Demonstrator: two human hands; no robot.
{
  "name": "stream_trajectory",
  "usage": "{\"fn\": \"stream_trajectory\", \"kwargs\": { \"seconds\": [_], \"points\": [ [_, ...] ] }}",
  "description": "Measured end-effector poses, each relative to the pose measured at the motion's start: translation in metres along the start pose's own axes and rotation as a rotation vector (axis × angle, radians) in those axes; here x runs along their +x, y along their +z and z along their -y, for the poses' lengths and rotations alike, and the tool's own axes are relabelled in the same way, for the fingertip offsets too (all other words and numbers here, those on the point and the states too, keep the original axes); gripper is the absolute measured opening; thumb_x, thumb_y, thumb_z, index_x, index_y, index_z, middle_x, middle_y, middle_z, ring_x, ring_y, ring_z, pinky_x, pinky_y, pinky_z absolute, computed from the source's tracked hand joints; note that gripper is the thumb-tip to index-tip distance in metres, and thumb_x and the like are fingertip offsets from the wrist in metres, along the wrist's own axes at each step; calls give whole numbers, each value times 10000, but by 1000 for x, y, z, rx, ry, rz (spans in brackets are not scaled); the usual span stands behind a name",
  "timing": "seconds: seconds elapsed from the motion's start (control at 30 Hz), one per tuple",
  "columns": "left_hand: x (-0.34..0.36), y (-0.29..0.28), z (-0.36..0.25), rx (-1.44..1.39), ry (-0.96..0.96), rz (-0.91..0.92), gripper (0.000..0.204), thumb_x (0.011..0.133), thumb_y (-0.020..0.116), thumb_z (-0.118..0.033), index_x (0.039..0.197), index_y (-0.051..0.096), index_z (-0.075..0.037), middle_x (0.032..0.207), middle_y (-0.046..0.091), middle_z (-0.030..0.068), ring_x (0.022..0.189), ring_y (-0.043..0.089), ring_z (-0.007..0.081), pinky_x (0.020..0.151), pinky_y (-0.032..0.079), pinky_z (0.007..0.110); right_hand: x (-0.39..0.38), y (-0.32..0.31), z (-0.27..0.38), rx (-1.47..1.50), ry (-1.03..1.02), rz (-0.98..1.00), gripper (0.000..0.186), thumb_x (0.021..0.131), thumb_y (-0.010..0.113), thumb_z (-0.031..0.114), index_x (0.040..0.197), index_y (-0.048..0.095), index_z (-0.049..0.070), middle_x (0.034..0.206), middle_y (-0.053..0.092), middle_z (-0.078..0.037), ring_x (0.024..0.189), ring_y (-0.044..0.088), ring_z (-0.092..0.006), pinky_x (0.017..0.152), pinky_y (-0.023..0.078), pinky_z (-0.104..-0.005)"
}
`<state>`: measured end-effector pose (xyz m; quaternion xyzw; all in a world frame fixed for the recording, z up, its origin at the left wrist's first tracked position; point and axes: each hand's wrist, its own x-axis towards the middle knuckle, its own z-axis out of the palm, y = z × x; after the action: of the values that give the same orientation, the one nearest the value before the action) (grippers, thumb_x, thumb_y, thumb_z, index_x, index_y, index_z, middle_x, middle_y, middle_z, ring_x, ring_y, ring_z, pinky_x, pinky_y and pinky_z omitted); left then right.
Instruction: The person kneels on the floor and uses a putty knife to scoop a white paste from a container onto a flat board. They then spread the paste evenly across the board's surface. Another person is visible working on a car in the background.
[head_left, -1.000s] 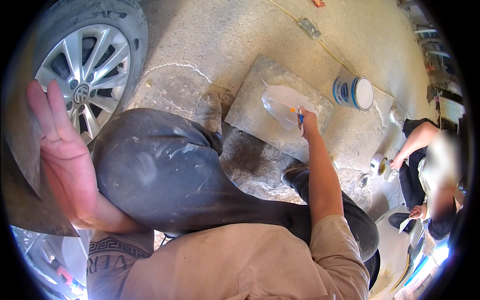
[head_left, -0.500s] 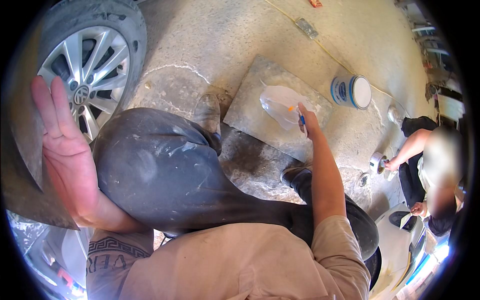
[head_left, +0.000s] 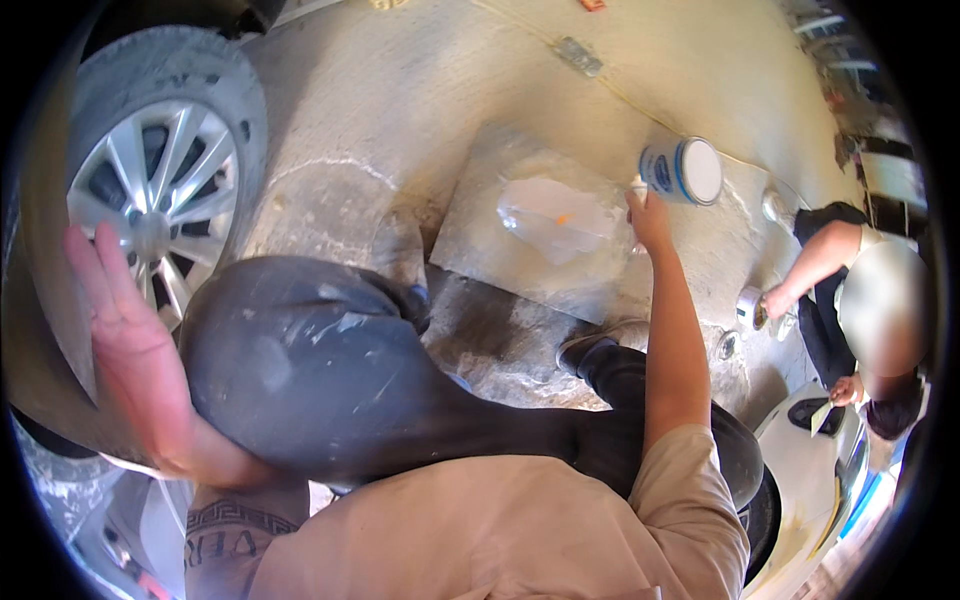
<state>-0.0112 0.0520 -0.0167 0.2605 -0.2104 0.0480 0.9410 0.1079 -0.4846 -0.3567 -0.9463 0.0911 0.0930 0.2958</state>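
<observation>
The tool (head_left: 638, 186), blurred, is in your right hand (head_left: 650, 224), fingers curled shut around it, just beside the can (head_left: 682, 170). Left of that hand, pale paste (head_left: 535, 205) with an orange dab (head_left: 563, 219) lies on the board (head_left: 465, 230). Your left hand (head_left: 140, 360) is empty, fingers stretched out by the panel (head_left: 50, 330); you can't tell whether they touch it. Beyond stands the wheel (head_left: 150, 235). At far right, a co-worker's hand (head_left: 778, 302) is at a tin (head_left: 748, 307).

the left of two head-worn fisheye cameras looks down from close above the wearer's torso (head_left: 450, 525), facing past the knees (head_left: 270, 330) toward the concrete floor (head_left: 400, 90).
</observation>
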Motion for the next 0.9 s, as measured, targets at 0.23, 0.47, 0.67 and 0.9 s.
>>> {"fn": "stream_trajectory", "kwargs": {
  "seconds": [0.23, 0.47, 0.67, 0.9],
  "points": [
    [-13, -11, -5, 185, 73, -46, 500, 1002, 363, -120, 1459, 297, 71, 1558, 266, 194, 1463, 184, 374, 1230, 41, 534, 48, -91, 0, -372, 156, -459, 568, 875, 628, 458, 1210, 529, 11, 1018, 675, -254, 986, 645, -415, 833, 502, -507],
    [-22, -13, -7, 736, 49, -713, 368, 1003, 439, -67, 1341, 440, 79, 1321, 534, 169, 1307, 458, 286, 1176, 300, 482, 107, -112, -87, -567, -91, -464, 633, 897, 590, 480, 1207, 567, -72, 1192, 597, -290, 1137, 553, -429, 976, 443, -470],
    [3, 15, 28, 866, 104, -470, 324, 960, 543, -31, 1274, 491, 27, 1134, 624, 84, 1046, 596, 144, 952, 462, 293, 56, -59, 89, -118, -285, -601, 419, 963, 568, 331, 1134, 636, -46, 1073, 668, -234, 1010, 639, -353, 878, 496, -407],
    [3, 34, 34, 921, 82, -412, 223, 940, 635, -73, 1121, 535, 9, 998, 642, 47, 883, 576, 76, 838, 442, 225, -90, -29, 335, 1331, -586, 561, 398, 971, 606, 322, 1095, 654, -52, 972, 692, -110, 901, 637, -181, 850, 511, -358]
  ]
}}
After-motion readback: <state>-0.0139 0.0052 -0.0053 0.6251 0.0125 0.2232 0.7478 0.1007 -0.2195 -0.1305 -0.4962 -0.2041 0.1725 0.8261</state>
